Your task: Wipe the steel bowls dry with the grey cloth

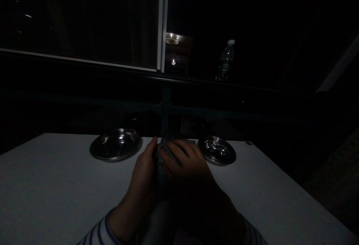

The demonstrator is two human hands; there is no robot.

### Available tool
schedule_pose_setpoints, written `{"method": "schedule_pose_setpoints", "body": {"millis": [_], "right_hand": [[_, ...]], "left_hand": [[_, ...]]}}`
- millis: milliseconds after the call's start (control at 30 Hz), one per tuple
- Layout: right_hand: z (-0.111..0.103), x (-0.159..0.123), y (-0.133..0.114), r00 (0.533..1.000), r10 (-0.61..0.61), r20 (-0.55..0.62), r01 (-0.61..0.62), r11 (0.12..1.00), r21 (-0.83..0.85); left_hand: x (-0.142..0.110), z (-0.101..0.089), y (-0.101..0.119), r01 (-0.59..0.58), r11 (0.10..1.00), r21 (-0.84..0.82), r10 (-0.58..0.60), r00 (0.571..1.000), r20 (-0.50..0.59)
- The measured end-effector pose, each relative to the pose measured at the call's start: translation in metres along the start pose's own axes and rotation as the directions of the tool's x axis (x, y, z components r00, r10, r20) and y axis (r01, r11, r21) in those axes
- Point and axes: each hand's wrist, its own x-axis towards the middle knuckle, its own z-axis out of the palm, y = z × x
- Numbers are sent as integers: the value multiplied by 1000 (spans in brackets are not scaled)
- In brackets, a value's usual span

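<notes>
My two hands are together over the middle of the white table, in dim light. Between them is a greyish cloth (162, 156), mostly hidden by the fingers. My right hand (186, 161) is closed over the cloth with its fingers curled. Beside it, my left hand (143, 174) is turned on edge with its thumb up and its other fingers out of sight; what it grips is too dark to make out. A dark rounded edge shows just beyond the fingertips. One shiny metal plate (115, 146) lies left of my hands, and a smaller metal dish (217, 150) lies to their right.
The white table (64, 185) ends at a far edge just behind the dishes. Past it, a clear plastic bottle (225, 61) with a white cap stands on a dark ledge (190, 81) by a white window frame (162, 24). A small dark label (248, 143) marks the far right corner.
</notes>
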Motion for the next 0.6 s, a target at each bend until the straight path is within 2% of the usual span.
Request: {"method": "schedule_pose_setpoints", "body": {"millis": [67,167,233,400,500,600], "right_hand": [[6,0,-8,999,-38,-14,38,999,-10],[9,-1,-12,998,-57,2,56,998,15],[9,-2,-10,996,-84,6,84,996,32],[5,0,-4,991,-133,-26,134,990,51],[3,1,4,997,-64,-36,65,998,24],[-2,0,15,998,62,5,-62,997,41]], "left_hand": [[2,1,3,13,993,-116,-19,999,-44],[3,1,3,-6,986,-168,-4,998,-61],[3,0,3,5,984,-179,-14,999,-50],[4,0,4,126,977,-172,-123,992,32],[6,0,1,158,972,-174,-140,984,110],[9,-2,-6,119,987,-112,-105,986,127]]}}
